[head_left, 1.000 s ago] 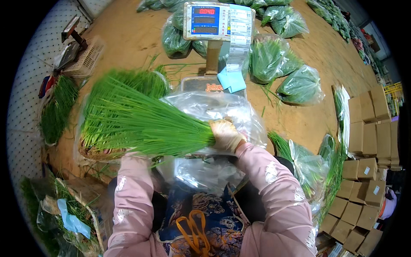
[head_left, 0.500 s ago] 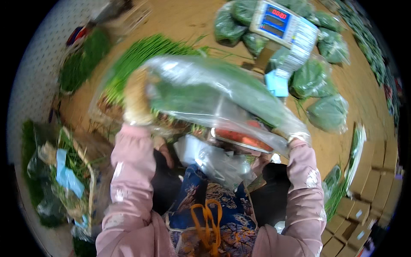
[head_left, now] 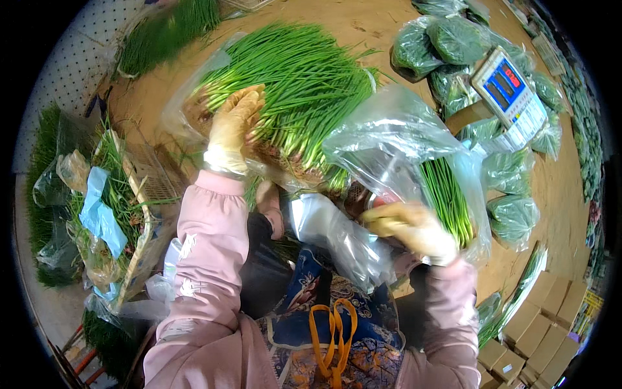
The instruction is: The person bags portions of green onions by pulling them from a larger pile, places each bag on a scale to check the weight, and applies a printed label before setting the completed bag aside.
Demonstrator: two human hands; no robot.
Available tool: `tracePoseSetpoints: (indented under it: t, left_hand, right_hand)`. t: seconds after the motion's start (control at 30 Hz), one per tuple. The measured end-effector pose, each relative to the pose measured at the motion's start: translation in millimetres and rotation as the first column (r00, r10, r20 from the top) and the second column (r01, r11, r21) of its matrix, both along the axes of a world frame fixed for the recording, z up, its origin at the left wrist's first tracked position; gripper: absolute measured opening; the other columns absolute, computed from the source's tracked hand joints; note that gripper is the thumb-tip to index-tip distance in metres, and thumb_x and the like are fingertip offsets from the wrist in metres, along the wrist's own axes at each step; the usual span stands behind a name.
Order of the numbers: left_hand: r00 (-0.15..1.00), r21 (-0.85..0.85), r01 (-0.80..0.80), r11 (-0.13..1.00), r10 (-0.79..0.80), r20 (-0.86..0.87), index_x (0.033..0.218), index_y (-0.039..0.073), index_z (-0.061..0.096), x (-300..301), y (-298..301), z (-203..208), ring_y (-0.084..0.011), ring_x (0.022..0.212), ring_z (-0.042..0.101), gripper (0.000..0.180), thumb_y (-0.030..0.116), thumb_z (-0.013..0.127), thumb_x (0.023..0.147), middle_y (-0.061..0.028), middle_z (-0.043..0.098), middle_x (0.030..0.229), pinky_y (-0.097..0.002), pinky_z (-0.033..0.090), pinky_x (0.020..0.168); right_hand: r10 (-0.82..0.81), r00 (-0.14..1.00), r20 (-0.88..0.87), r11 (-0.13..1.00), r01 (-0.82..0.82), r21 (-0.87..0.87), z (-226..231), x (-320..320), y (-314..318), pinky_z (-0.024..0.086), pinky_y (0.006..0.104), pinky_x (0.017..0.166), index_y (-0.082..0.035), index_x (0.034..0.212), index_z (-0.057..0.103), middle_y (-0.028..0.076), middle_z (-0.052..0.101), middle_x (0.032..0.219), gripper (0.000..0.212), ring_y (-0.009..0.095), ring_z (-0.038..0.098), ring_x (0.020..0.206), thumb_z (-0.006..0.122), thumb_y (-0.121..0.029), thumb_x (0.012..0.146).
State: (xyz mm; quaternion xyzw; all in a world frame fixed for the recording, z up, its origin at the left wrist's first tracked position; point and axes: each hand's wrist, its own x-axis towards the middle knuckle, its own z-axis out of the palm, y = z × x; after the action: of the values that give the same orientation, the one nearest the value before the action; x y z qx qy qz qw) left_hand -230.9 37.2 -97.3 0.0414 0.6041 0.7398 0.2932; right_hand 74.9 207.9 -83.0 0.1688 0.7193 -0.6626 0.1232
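Note:
My left hand (head_left: 234,128), in a pale glove, is at the root end of a wide pile of green onions (head_left: 295,84). Its fingers curve loosely, with nothing visible in them. The pile lies on clear plastic sheeting. On the right, a clear plastic bag (head_left: 389,126) lies with a bunch of green onions (head_left: 447,198) inside, white ends toward me. My gloved right hand (head_left: 411,228) is beside that bunch, fingers pointing left and smeared by motion. Loose clear plastic bags (head_left: 353,240) lie between my knees and the pile.
A scale display (head_left: 502,87) stands at the far right among several filled bags of greens (head_left: 512,217). On the left is a basket (head_left: 133,220) of trimmings with a blue strip (head_left: 102,211). Cardboard boxes (head_left: 541,318) are stacked at the lower right. More greens (head_left: 172,35) lie at the far left.
The filled bag held up between both hands now rests on the right, out of the left hand. My left hand is over the pile, and my right hand has moved left and nearer. The view has shifted.

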Motion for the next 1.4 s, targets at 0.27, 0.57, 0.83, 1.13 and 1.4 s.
tracePoseSetpoints:
  t: [0.27, 0.57, 0.83, 1.13, 1.4]
  left_hand:
    - [0.999, 0.028, -0.028, 0.999, 0.029, -0.038, 0.11, 0.0, 0.057, -7.1, -17.4, 10.4, -0.0135, 0.097, 0.057, 0.026, 0.014, 0.057, 0.088, -0.0087, 0.062, 0.109, -0.0239, 0.044, 0.086]
    - [0.994, -0.12, 0.092, 0.988, -0.099, -0.055, 0.11, 0.0, 0.059, -22.4, 6.0, -3.6, -0.0047, 0.087, 0.048, 0.024, 0.011, 0.055, 0.089, -0.003, 0.06, 0.107, -0.0195, 0.038, 0.082]
    - [0.994, -0.076, 0.097, 0.992, -0.093, 0.052, 0.111, 0.0, 0.058, -23.3, 19.5, -4.7, -0.0014, 0.077, 0.043, 0.025, 0.012, 0.054, 0.09, 0.0037, 0.056, 0.093, -0.0153, 0.035, 0.07]
    - [0.985, -0.083, 0.169, 0.982, -0.171, -0.016, 0.11, 0.0, 0.059, -15.5, 22.7, 5.9, -0.0094, 0.092, 0.054, 0.025, 0.013, 0.054, 0.089, -0.0064, 0.061, 0.11, -0.0221, 0.041, 0.085]
    - [0.509, -0.555, -0.356, 0.751, -0.342, -0.79, 0.128, 0.002, 0.043, -103.6, -32.0, -75.4, -0.0252, 0.112, 0.047, 0.06, 0.02, 0.068, 0.076, -0.0146, 0.051, 0.122, -0.0335, 0.036, 0.097]
  right_hand:
    - [-0.208, 0.921, 0.331, 0.87, 0.019, 0.493, -356.6, -85.7, -51.5, 0.048, 0.0297, 0.065, -0.006, 0.093, 0.064, 0.007, 0.066, 0.09, 0.015, 0.02, 0.062, 0.075, 0.055, -0.012, 0.082]
    - [-0.73, 0.591, 0.344, 0.683, 0.606, 0.407, -449.5, -112.5, -37.7, 0.046, 0.035, 0.078, -0.006, 0.102, 0.062, 0.013, 0.063, 0.098, 0.029, 0.027, 0.059, 0.092, 0.064, -0.017, 0.076]
    - [-0.786, 0.57, 0.24, 0.391, 0.759, -0.52, -255.0, -123.8, -36.8, 0.043, 0.0336, 0.091, -0.005, 0.112, 0.058, 0.013, 0.058, 0.114, 0.044, 0.025, 0.054, 0.108, 0.069, -0.024, 0.074]
    - [-0.759, 0.532, 0.375, -0.02, 0.556, -0.831, -310.6, -82.3, -31.5, 0.033, 0.0393, 0.102, 0.001, 0.124, 0.047, 0.014, 0.051, 0.124, 0.047, 0.028, 0.048, 0.113, 0.042, -0.033, 0.092]
    - [-0.677, 0.729, 0.099, 0.685, 0.673, -0.279, -354.7, -109.8, -45.3, 0.041, 0.033, 0.077, -0.008, 0.108, 0.053, 0.006, 0.056, 0.095, 0.031, 0.022, 0.05, 0.085, 0.056, -0.032, 0.087]
